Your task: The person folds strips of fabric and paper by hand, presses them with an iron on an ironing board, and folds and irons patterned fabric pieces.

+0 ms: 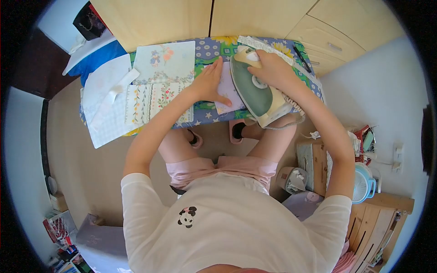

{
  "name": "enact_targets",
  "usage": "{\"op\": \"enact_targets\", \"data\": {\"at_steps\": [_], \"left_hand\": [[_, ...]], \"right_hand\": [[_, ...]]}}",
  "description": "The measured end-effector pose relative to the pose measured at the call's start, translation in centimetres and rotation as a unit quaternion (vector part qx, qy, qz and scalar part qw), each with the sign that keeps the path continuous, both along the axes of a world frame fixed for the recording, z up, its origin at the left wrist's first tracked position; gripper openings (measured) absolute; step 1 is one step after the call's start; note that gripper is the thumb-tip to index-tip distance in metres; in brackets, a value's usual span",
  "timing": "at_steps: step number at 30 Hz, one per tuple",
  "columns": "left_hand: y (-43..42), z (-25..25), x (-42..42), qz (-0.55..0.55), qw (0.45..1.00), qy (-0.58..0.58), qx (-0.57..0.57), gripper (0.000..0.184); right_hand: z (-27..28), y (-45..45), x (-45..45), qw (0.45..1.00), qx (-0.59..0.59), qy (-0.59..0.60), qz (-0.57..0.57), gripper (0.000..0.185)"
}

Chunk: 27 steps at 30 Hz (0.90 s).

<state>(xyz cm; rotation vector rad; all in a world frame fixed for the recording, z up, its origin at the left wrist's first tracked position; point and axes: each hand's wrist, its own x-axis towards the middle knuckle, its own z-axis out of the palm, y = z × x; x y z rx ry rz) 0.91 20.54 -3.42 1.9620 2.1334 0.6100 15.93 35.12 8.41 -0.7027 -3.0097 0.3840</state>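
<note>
My right hand (274, 70) is wrapped round the handle of a green and cream clothes iron (254, 93), which is tilted over the right part of the covered board (214, 119). Beside the iron's left edge lies a small pale pink patterned fabric piece (230, 86). My left hand (210, 85) rests at that piece's left side, fingers stretched out and thumb spread across it. Further left are a floral fabric piece (165, 59), another with rows of flowers and vines (159, 101), and white sheets (107, 109) with a white strip (125, 84) on top.
Wooden cabinets (255, 20) stand directly behind the board. A pale patterned strip (264, 45) and a black pen-like item (302, 59) lie at its right end. The iron's coiled cord (293, 107) hangs by my right forearm. A bin (291, 179) and wooden box (314, 164) stand at right.
</note>
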Motion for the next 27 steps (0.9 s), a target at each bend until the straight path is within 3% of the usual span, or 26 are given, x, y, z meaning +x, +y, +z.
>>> {"op": "enact_targets", "data": {"at_steps": [13,15,27], "left_hand": [[0.0,-0.4,-0.1,-0.011,1.0,0.017,-0.009,0.135],[0.1,-0.3,-0.1,-0.009,0.994,0.091,-0.056,0.131],[-0.4,0.4,0.3,0.017,0.987,0.13,-0.097,0.127]], "right_hand": [[-0.8,-1.1,0.2,0.999,0.005,0.003,-0.038,0.049],[-0.9,-0.7,0.3,0.999,0.011,0.005,-0.053,0.048],[-1.4,-1.1,0.5,0.998,0.027,0.013,-0.048,0.046]]}}
